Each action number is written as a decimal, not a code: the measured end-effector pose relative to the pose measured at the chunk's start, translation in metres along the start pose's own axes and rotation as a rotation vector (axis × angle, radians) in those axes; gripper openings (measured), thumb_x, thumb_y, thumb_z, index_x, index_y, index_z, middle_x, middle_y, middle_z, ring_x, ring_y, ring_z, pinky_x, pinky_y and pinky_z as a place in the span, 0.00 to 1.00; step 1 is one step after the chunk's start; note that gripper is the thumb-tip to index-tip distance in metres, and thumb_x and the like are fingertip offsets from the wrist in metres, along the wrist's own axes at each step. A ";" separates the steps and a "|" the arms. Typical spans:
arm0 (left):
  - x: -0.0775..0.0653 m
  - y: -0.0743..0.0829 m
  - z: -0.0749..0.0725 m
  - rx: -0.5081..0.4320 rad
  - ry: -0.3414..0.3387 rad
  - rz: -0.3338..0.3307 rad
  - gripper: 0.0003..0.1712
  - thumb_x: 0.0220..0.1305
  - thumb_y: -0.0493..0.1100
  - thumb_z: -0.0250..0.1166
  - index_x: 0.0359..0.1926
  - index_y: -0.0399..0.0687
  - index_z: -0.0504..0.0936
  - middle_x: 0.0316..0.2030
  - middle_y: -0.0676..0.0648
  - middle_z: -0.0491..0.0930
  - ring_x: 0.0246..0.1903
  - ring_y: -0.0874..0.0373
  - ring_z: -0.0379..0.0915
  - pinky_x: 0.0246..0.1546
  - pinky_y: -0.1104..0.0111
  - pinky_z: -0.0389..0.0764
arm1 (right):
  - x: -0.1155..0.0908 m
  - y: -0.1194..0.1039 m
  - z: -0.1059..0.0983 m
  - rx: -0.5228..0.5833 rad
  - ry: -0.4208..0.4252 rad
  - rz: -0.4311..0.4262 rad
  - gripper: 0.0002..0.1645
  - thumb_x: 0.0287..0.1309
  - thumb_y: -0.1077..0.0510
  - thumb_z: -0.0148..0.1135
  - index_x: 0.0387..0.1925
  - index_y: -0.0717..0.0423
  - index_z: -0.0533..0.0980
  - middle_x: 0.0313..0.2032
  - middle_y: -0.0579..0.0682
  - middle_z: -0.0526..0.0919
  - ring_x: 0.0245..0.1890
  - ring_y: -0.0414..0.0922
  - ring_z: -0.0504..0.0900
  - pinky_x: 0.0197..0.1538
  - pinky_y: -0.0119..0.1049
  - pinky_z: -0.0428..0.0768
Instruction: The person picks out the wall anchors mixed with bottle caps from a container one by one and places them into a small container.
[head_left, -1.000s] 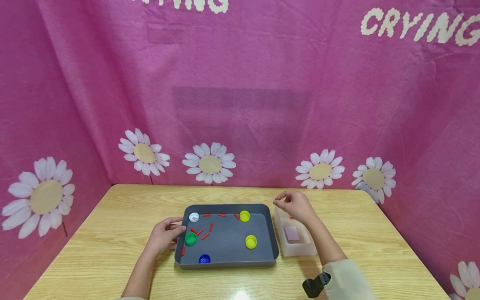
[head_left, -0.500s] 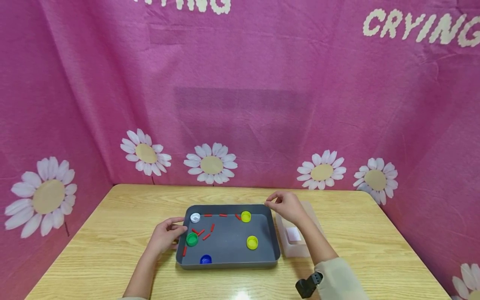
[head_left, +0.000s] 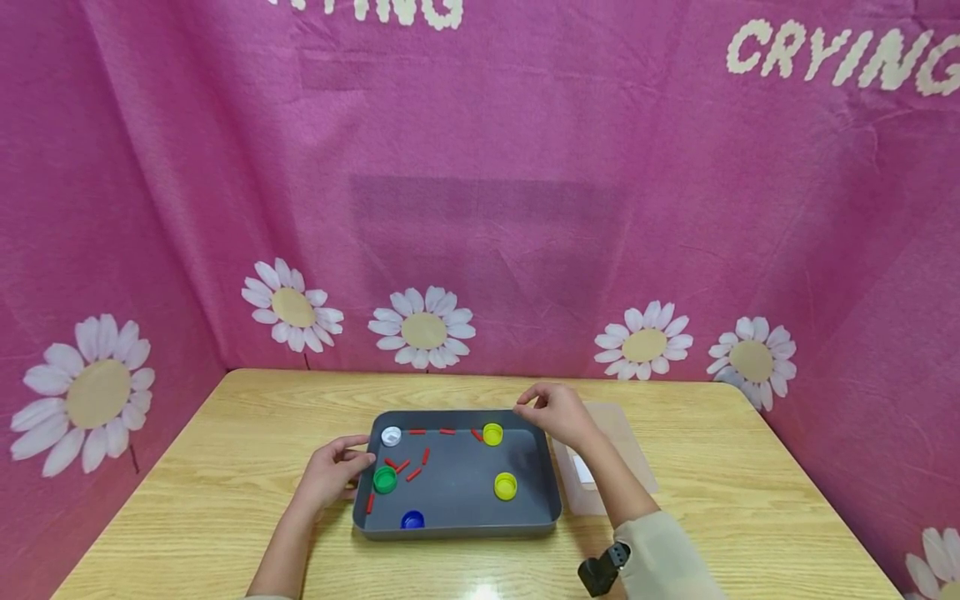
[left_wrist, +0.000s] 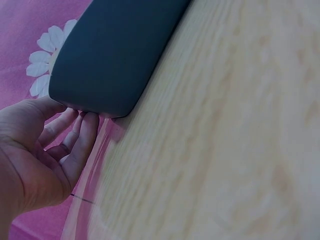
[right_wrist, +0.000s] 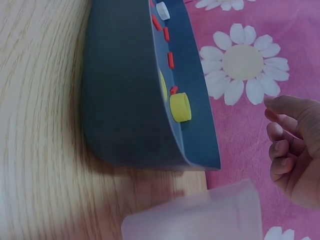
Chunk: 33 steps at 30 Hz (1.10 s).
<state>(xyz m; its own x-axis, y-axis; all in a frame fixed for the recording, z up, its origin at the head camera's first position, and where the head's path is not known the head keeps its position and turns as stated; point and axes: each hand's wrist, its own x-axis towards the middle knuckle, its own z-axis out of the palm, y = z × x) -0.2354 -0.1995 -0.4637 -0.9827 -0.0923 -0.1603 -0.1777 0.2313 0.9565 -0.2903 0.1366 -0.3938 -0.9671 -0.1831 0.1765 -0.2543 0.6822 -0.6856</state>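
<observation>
A dark grey tray (head_left: 457, 500) lies on the table. My left hand (head_left: 330, 473) grips its left wall, thumb at the rim and fingers outside; the left wrist view shows the fingertips against the tray's end. Over the tray's far right corner is my right hand (head_left: 557, 412), thumb and forefinger pinched together. A hint of red shows at those fingertips in the right wrist view; the small red stick is mostly hidden. Several red sticks (head_left: 426, 456) lie in the tray among a white cap (head_left: 391, 436), green cap (head_left: 385, 480), blue cap (head_left: 412, 520) and two yellow caps (head_left: 506, 487).
A translucent plastic box (head_left: 622, 442) stands right of the tray, partly behind my right forearm. A white card (head_left: 582, 472) shows at it. A pink cloth (head_left: 480, 250) with daisies hangs around the wooden table (head_left: 225, 467). A black device (head_left: 602, 570) sits at my right wrist.
My right hand has moved left, from above the translucent box to the tray's far right corner, still pinching. My left hand keeps its grip on the tray, and the caps stay in place.
</observation>
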 end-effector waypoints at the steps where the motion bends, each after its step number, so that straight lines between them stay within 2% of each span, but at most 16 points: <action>1: 0.000 0.000 0.000 0.001 0.001 0.000 0.25 0.60 0.39 0.62 0.58 0.37 0.72 0.43 0.37 0.79 0.29 0.58 0.77 0.27 0.62 0.82 | 0.000 -0.001 0.001 0.000 -0.005 0.001 0.07 0.49 0.56 0.67 0.30 0.55 0.82 0.18 0.47 0.73 0.21 0.41 0.69 0.25 0.31 0.67; 14: 0.001 -0.001 0.000 -0.005 0.005 0.001 0.25 0.59 0.38 0.62 0.58 0.37 0.72 0.41 0.38 0.80 0.27 0.58 0.77 0.25 0.62 0.81 | 0.003 -0.010 0.022 0.007 -0.059 -0.011 0.05 0.49 0.56 0.67 0.29 0.52 0.82 0.16 0.44 0.72 0.17 0.39 0.66 0.22 0.31 0.65; 22: 0.001 -0.002 0.001 -0.006 0.008 -0.010 0.25 0.60 0.39 0.62 0.58 0.38 0.72 0.41 0.39 0.80 0.28 0.57 0.77 0.26 0.61 0.81 | 0.004 -0.006 0.040 -0.029 -0.062 -0.028 0.04 0.49 0.56 0.68 0.28 0.51 0.82 0.18 0.44 0.74 0.18 0.38 0.67 0.24 0.30 0.66; 33: 0.003 -0.003 0.001 -0.010 0.019 -0.013 0.24 0.59 0.39 0.63 0.57 0.39 0.73 0.41 0.39 0.80 0.28 0.57 0.76 0.26 0.62 0.81 | 0.007 -0.008 0.057 -0.035 -0.149 -0.035 0.06 0.51 0.56 0.65 0.31 0.52 0.82 0.24 0.45 0.77 0.22 0.39 0.70 0.26 0.32 0.69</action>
<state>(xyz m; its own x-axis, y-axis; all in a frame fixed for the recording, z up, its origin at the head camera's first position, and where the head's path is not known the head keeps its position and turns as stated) -0.2381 -0.1992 -0.4672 -0.9793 -0.1132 -0.1678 -0.1894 0.2205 0.9568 -0.2945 0.0897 -0.4275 -0.9467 -0.3087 0.0916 -0.2908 0.6972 -0.6552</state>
